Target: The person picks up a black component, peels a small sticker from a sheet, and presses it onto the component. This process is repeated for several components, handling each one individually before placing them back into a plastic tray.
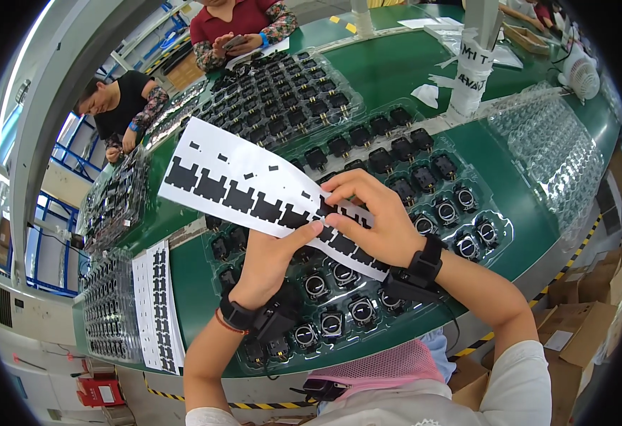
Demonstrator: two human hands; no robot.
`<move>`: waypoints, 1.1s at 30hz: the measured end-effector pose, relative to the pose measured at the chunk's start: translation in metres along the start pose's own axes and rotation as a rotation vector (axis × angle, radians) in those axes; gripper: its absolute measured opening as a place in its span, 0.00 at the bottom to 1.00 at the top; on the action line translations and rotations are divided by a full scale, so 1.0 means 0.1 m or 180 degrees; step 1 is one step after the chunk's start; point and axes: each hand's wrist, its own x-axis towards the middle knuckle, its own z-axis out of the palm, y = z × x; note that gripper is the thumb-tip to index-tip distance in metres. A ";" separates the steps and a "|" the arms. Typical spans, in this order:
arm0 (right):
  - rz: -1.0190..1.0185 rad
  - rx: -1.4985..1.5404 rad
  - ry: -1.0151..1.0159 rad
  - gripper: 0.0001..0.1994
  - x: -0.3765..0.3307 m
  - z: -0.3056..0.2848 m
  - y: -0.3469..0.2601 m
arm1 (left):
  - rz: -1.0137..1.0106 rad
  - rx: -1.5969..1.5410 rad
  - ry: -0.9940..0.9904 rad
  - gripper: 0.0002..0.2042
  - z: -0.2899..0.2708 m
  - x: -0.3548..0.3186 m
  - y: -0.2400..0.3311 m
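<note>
- Nearest: pink mesh cap (389, 369) at bottom edge, both forearms come up from there, each w/ a black wrist strap.
- Left hand (264, 259) – fingers curled, thumb stretched out to the right, tip pressed on the lower edge of the sticker sheet (254, 188); thumb tip just about touches the right hand's fingers.
- Right hand (375, 220) – fingers bent, pinching at the sheet where the black stickers run; tips on the sheet surface, can't tell if a sticker is already lifted.
- Sticker sheet: long white strip w/ rows of black die-cut shapes, held above the tray, tilted, running from upper left down to lower right under the right hand.
- Below the hands: clear plastic tray (517, 234) on the green table (389, 67), pockets hold small black parts (446, 211) w/ round metal rings; some pockets hidden by hands & sheet.
- Left of tray: second sticker sheet (156, 305) lying flat on the table.
- Further: more trays of black parts (282, 92), empty clear trays (552, 142) on the right, white taped post (471, 71).
- Far side: two other people (122, 106) seated at the table, one in black, one in dark red.
</note>
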 end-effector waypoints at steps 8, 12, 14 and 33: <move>0.0068 0.0190 -0.0405 0.06 -0.01 -0.04 -0.03 | 0.0108 0.0450 0.0033 0.16 0.01 -0.10 0.06; 0.0188 0.0543 -0.0208 0.05 0.00 -0.02 -0.01 | 0.0254 0.0591 0.0092 0.15 -0.01 -0.16 0.00; 0.0242 0.0423 -0.0266 0.04 0.00 -0.06 -0.08 | 0.0332 0.0568 0.0051 0.14 0.06 -0.20 0.05; 0.0432 0.0163 0.0439 0.06 -0.01 0.02 0.06 | -0.0501 0.0348 -0.0077 0.24 -0.29 -0.26 0.23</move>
